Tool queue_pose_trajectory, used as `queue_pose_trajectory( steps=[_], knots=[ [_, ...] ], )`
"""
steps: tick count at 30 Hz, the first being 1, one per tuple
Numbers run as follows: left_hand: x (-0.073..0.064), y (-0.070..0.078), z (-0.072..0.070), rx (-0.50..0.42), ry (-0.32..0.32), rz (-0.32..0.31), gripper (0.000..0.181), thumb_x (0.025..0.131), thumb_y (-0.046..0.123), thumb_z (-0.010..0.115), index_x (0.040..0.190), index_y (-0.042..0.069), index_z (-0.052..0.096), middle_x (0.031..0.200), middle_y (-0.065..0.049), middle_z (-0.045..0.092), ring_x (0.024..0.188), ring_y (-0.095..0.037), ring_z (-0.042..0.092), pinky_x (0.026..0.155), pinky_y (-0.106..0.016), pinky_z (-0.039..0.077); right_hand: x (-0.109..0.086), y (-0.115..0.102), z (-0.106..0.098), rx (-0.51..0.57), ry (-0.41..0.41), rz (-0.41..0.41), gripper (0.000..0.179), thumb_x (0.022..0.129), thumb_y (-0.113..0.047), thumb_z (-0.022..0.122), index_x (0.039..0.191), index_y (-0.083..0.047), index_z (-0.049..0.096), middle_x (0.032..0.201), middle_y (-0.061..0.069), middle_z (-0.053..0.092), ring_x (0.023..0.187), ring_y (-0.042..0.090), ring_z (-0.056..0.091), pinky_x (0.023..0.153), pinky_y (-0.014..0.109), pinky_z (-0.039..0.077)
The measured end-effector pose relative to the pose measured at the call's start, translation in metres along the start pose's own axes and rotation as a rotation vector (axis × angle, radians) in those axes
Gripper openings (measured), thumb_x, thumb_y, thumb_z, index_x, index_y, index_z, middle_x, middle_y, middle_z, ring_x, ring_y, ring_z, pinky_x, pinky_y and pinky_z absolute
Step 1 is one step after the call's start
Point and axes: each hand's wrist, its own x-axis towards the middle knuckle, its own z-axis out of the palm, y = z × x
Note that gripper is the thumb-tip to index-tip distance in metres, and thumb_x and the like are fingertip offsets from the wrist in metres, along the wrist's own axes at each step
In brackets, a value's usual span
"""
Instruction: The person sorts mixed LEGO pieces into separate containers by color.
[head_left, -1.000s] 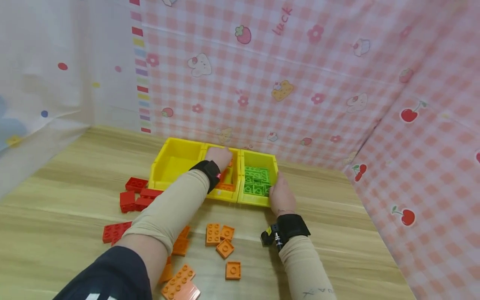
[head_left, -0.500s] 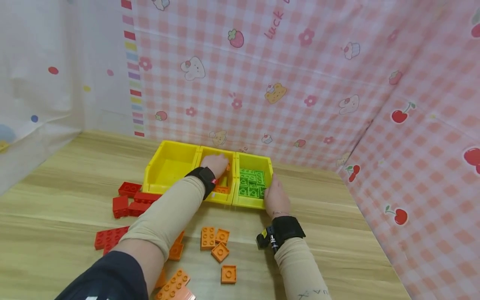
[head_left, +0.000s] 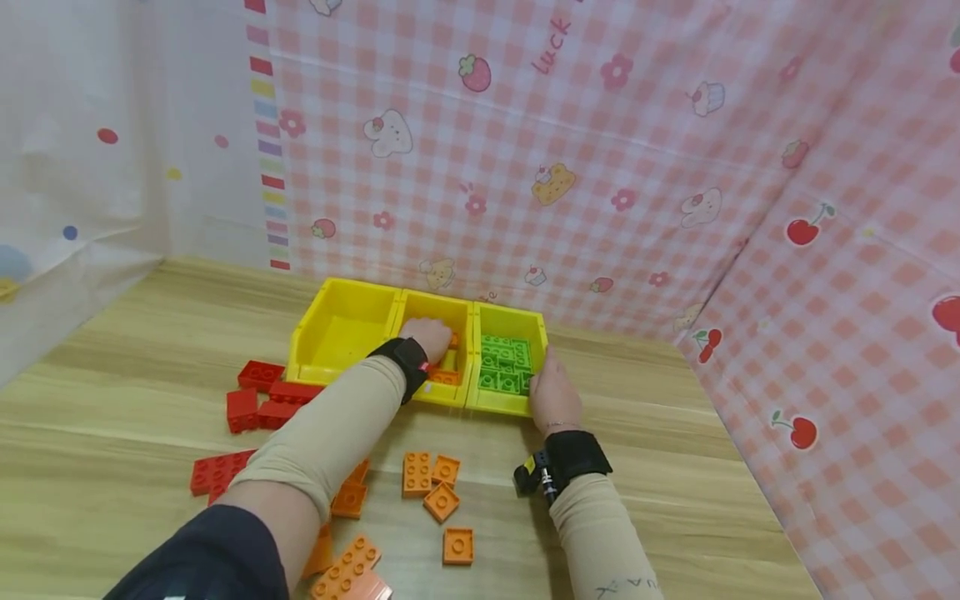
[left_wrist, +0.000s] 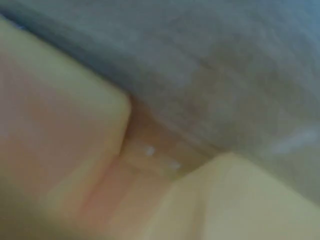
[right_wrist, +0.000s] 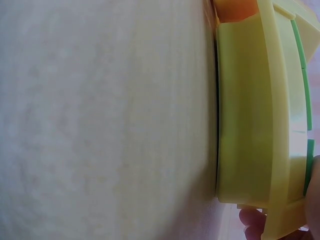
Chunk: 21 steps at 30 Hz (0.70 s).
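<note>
Left hand [head_left: 426, 336] has slipped slightly down-left in the middle bin [head_left: 439, 305], near frame centre, beside orange bricks [head_left: 446, 378], its grip hidden from me; right hand [head_left: 557, 397] grips the right bin [head_left: 497, 402], so I'd keep that brace and seat bricks flat.

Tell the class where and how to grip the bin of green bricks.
Probably by the right wall of the green-brick bin, from the right, thumb inside and fingers outside: that wall is thin and its outer side free, and the right hand grips it there, while the left wall meets the middle yellow bin.
</note>
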Motion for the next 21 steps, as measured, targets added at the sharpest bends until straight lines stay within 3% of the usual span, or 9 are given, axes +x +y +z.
queue_pose_trajectory(
  steps=[3,7,9,14,19,21],
  knots=[
    [-0.01,0.0,-0.009,0.014,-0.004,0.042,0.021,0.094,0.011,0.051,0.106,0.011,0.068,0.103,-0.009,0.063,0.09,-0.029,0.061,0.071,-0.045,0.051,0.0,-0.001,0.001,0.011,-0.014,0.003,0.051,0.098,-0.015,0.038,0.146,-0.002,0.024,0.136,0.02,0.044,0.114,0.034,0.051,0.091,0.047,0.042],
    [-0.031,0.0,-0.022,0.094,0.079,0.185,0.021,0.092,0.012,0.056,0.11,0.011,0.065,0.103,-0.009,0.06,0.089,-0.026,0.06,0.071,-0.039,0.051,0.001,-0.001,0.001,0.019,-0.037,0.004,0.052,0.098,-0.015,0.036,0.146,-0.002,0.021,0.139,0.021,0.041,0.12,0.034,0.046,0.095,0.047,0.039],
    [-0.05,0.0,-0.032,0.134,0.111,0.263,0.023,0.09,0.014,0.06,0.113,0.011,0.064,0.105,-0.009,0.06,0.091,-0.025,0.059,0.075,-0.038,0.05,0.002,-0.001,0.001,0.025,-0.047,-0.001,0.052,0.098,-0.014,0.035,0.146,-0.001,0.02,0.14,0.022,0.039,0.122,0.034,0.044,0.097,0.047,0.037],
    [-0.107,0.001,-0.048,0.172,0.121,0.423,0.024,0.091,0.014,0.059,0.115,0.013,0.064,0.112,-0.006,0.06,0.1,-0.024,0.058,0.084,-0.039,0.047,0.001,-0.002,0.0,0.038,-0.07,0.014,0.053,0.098,-0.014,0.035,0.147,-0.001,0.018,0.141,0.021,0.038,0.125,0.034,0.041,0.099,0.047,0.035],
    [-0.16,-0.004,-0.051,0.146,0.109,0.515,0.023,0.091,0.011,0.057,0.113,0.014,0.065,0.116,-0.003,0.06,0.105,-0.021,0.057,0.085,-0.037,0.046,0.001,-0.003,0.001,0.033,-0.08,0.022,0.054,0.098,-0.014,0.034,0.147,-0.001,0.016,0.14,0.022,0.038,0.125,0.035,0.042,0.098,0.048,0.036],
    [-0.178,-0.006,-0.053,0.134,0.066,0.53,0.027,0.09,0.011,0.06,0.116,0.014,0.064,0.118,-0.002,0.06,0.107,-0.019,0.056,0.088,-0.036,0.045,0.001,-0.002,0.001,0.031,-0.077,0.016,0.054,0.098,-0.014,0.034,0.147,-0.001,0.017,0.14,0.023,0.039,0.124,0.036,0.042,0.097,0.049,0.036]
  ],
)
